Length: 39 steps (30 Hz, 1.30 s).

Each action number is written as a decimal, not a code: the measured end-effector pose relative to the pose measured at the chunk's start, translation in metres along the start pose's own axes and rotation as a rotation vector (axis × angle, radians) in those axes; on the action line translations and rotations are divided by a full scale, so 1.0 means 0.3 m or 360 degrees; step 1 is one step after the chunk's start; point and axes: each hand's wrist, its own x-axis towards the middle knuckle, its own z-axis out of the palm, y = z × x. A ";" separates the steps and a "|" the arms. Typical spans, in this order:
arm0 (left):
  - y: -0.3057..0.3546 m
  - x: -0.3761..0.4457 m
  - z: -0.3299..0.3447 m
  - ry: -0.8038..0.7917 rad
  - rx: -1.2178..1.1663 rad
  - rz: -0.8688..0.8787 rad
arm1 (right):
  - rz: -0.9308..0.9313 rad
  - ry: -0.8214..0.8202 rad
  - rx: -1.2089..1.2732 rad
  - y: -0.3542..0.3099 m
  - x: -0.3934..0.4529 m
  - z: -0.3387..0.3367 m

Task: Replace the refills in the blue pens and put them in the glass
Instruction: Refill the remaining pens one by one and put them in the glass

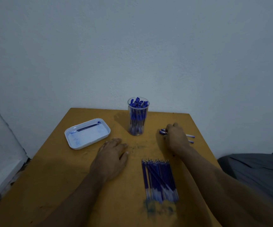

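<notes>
A pick-up appears to be in hand: the right hand [176, 138] is laid over a few loose blue pens [190, 136] near the table's [53, 174] right edge, fingers curled onto them; whether one is gripped cannot be told. The left hand [112, 154] rests flat mid-table, fingers relaxed. Next, one slim plastic refill [159, 179] from the front bundle would be needed. The clear cylindrical glass [138, 117], packed with capped pens, stands at the back edge; a white rounded tray [87, 133] holding a spent refill lies left
</notes>
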 end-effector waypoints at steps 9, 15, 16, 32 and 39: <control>0.008 -0.001 -0.007 0.0008 0.0019 0.0025 | -0.0094 -0.0149 -0.0110 0.012 0.004 -0.002; 0.011 -0.007 -0.012 0.0019 0.0010 0.0036 | -0.0410 -0.0083 -0.0401 -0.021 -0.071 -0.075; 0.013 -0.009 -0.012 0.0032 -0.0022 0.0038 | -0.0438 -0.0079 -0.0436 -0.044 -0.087 -0.103; 0.085 -0.122 -0.097 -0.0261 -0.1638 -0.0371 | 0.0596 -0.0770 0.2325 -0.374 -0.376 -0.140; 0.072 -0.117 -0.084 -0.0256 -0.1381 -0.0325 | 0.0575 -0.0758 0.2429 -0.329 -0.394 -0.077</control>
